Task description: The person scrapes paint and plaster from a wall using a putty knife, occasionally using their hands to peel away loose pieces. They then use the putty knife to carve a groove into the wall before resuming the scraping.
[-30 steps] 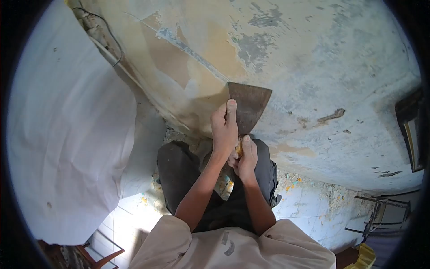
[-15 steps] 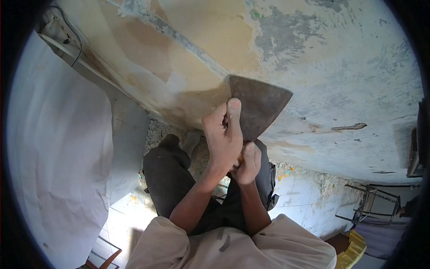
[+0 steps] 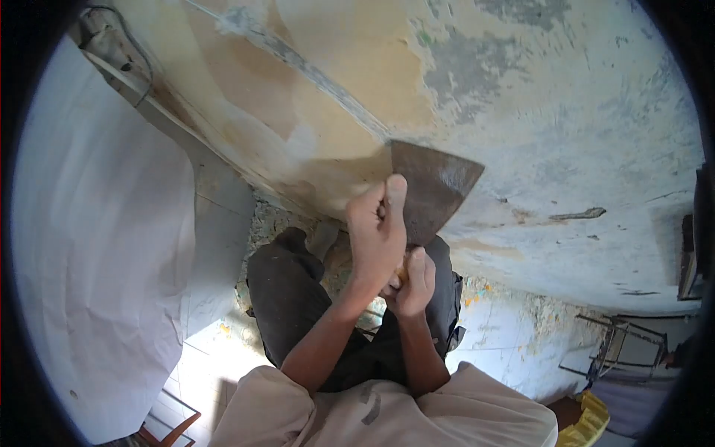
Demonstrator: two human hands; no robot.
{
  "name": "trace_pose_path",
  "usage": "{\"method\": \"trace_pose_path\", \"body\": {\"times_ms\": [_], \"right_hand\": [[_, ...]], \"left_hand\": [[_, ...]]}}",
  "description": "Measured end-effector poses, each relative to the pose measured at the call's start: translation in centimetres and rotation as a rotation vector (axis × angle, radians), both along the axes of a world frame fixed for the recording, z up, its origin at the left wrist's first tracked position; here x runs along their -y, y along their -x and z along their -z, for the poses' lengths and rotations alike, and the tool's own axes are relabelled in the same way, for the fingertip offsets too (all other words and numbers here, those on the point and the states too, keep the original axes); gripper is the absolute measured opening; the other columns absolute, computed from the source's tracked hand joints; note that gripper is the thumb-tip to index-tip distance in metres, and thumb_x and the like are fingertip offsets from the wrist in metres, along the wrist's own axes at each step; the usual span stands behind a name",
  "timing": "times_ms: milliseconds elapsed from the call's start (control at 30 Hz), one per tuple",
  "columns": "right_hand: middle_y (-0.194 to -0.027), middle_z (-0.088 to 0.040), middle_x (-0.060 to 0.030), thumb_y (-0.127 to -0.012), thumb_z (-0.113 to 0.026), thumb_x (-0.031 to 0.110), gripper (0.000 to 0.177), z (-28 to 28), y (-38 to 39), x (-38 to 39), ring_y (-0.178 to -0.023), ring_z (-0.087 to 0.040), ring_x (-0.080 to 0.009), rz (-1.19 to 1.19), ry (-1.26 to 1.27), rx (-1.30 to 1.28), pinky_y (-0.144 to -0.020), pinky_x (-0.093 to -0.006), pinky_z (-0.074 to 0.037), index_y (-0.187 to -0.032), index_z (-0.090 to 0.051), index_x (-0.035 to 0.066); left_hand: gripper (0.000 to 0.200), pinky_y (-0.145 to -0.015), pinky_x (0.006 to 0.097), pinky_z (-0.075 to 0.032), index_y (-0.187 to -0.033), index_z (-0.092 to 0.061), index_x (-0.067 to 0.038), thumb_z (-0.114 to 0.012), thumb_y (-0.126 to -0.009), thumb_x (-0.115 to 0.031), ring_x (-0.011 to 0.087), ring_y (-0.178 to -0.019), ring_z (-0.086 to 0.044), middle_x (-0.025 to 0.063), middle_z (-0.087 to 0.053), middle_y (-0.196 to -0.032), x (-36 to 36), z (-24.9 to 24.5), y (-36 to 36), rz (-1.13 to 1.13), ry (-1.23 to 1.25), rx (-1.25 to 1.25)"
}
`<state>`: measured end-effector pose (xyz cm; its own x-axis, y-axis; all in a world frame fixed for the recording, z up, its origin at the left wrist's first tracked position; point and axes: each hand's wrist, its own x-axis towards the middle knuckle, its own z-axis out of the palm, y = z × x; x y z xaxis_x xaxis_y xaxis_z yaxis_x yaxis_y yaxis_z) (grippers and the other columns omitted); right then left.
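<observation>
A wide scraper (image 3: 439, 190) with a dark metal blade is held against the wall (image 3: 357, 52), its far edge at the patchy surface. My left hand (image 3: 377, 235) is closed on the left side of the blade, thumb pressed flat on its face. Lower down, my right hand (image 3: 414, 287) wraps round the scraper's handle, of which only a bit of yellowish colour shows. A grey filled line (image 3: 320, 80) runs diagonally down the wall to the blade's upper left corner.
A pale sheet (image 3: 104, 246) hangs along the left, with a dark cable (image 3: 132, 45) above it. Rough broken plaster (image 3: 521, 302) lines the wall's foot. A metal frame (image 3: 622, 346) and a yellow bag (image 3: 588, 421) stand at lower right.
The scraper and both hands have shifted slightly down in view, and the wall marks on the left have moved a little right and down. Both hands keep their hold.
</observation>
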<state>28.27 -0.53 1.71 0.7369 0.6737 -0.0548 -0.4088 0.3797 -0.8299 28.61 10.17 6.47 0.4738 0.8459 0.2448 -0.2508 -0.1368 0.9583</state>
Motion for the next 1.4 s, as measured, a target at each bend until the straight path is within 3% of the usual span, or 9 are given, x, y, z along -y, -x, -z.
{"method": "trace_pose_path", "body": {"times_ms": [100, 200, 833, 967, 1067, 1100, 1233, 1333, 1400], "right_hand": [[-0.059, -0.044, -0.0008, -0.108, -0.038, 0.038, 0.041, -1.4, 0.6, 0.1, -0.045, -0.040, -0.0100, 0.012, 0.009, -0.048, -0.041, -0.0261, -0.030, -0.086, -0.047, 0.006], [-0.056, -0.040, 0.0004, -0.108, -0.036, 0.042, 0.045, 0.1, 1.4, 0.0, -0.040, -0.034, -0.0086, 0.080, 0.023, -0.025, -0.038, -0.0240, -0.025, -0.089, -0.053, 0.005], [-0.057, -0.043, 0.0011, -0.107, -0.039, 0.046, 0.045, -1.1, 0.8, 0.5, -0.042, -0.037, -0.0075, 0.035, 0.086, 0.032, -0.039, -0.0243, -0.027, -0.088, -0.050, 0.006], [-0.059, -0.043, 0.0013, -0.107, -0.039, 0.045, 0.045, -3.7, -0.6, -0.6, -0.046, -0.038, -0.0070, 0.037, 0.092, 0.165, -0.042, -0.0241, -0.029, -0.085, -0.048, 0.007], [-0.059, -0.043, 0.0017, -0.106, -0.041, 0.046, 0.046, -8.3, -1.4, -1.6, -0.047, -0.039, -0.0069, -0.041, 0.046, 0.200, -0.042, -0.0241, -0.029, -0.085, -0.049, 0.007], [-0.059, -0.043, 0.0017, -0.106, -0.041, 0.046, 0.045, -8.3, -0.8, -1.3, -0.047, -0.039, -0.0069, -0.054, 0.054, 0.190, -0.042, -0.0240, -0.029, -0.086, -0.049, 0.007], [-0.062, -0.043, 0.0023, -0.105, -0.043, 0.047, 0.043, -4.5, 1.6, 2.1, -0.048, -0.037, -0.0059, -0.168, 0.132, 0.070, -0.042, -0.0234, -0.028, -0.094, -0.051, 0.006], [-0.064, -0.042, 0.0034, -0.105, -0.045, 0.046, 0.041, -1.2, 1.8, 5.3, -0.051, -0.037, -0.0044, -0.208, 0.262, 0.063, -0.043, -0.0226, -0.028, -0.100, -0.053, 0.006], [-0.064, -0.042, 0.0029, -0.105, -0.045, 0.045, 0.039, -0.7, 2.0, 7.9, -0.049, -0.037, -0.0048, -0.232, 0.356, 0.099, -0.042, -0.0219, -0.028, -0.100, -0.052, 0.006]], "left_hand": [[0.047, -0.052, 0.0295, -0.021, -0.070, -0.031, -0.005, -0.053, -0.105, -0.027, 0.0057, -0.065, -0.025, -0.0065, -0.026, -0.066, -0.1, -0.7, 0.2, 0.045, 0.016, 0.024], [0.050, -0.050, 0.0320, -0.022, -0.067, -0.037, 0.000, -0.055, -0.104, -0.030, 0.0077, -0.060, -0.026, -0.0008, -0.025, -0.060, 0.1, -0.5, 0.8, 0.039, -0.009, -0.030], [0.049, -0.050, 0.0327, -0.022, -0.068, -0.038, -0.002, -0.052, -0.105, -0.031, 0.0088, -0.060, -0.027, -0.0013, -0.025, -0.060, 0.5, -0.5, 0.2, 0.038, -0.008, -0.038], [0.047, -0.051, 0.0326, -0.022, -0.069, -0.036, -0.001, -0.053, -0.105, -0.027, 0.0077, -0.062, -0.026, -0.0007, -0.024, -0.062, -0.4, -2.6, -0.7, -0.056, -0.022, 0.072], [0.047, -0.052, 0.0289, -0.023, -0.068, -0.034, -0.007, -0.053, -0.105, -0.028, 0.0051, -0.061, -0.028, -0.0068, -0.029, -0.063, -1.5, -9.2, -0.2, -0.061, -0.029, 0.030], [0.048, -0.047, 0.0272, -0.024, -0.066, -0.037, -0.007, -0.052, -0.106, -0.030, 0.0031, -0.054, -0.031, -0.0069, -0.031, -0.059, -1.9, -8.7, 0.1, -0.113, -0.206, 0.042], [0.043, -0.047, 0.0235, -0.031, -0.071, -0.046, -0.006, -0.051, -0.106, -0.030, 0.0022, -0.052, -0.040, -0.0041, -0.042, -0.059, -0.2, -2.2, 3.2, 0.085, 0.038, -0.088], [0.036, -0.051, 0.0238, -0.039, -0.078, -0.050, -0.003, -0.052, -0.105, -0.027, 0.0047, -0.055, -0.045, -0.0038, -0.039, -0.060, 1.5, 0.5, 5.1, 0.312, 0.319, -0.169], [0.027, -0.065, 0.0240, -0.048, -0.092, -0.056, -0.003, -0.051, -0.105, -0.026, 0.0061, -0.070, -0.057, -0.0024, -0.054, -0.076, 2.6, 2.7, 6.5, 0.435, 0.314, -0.249]]}}
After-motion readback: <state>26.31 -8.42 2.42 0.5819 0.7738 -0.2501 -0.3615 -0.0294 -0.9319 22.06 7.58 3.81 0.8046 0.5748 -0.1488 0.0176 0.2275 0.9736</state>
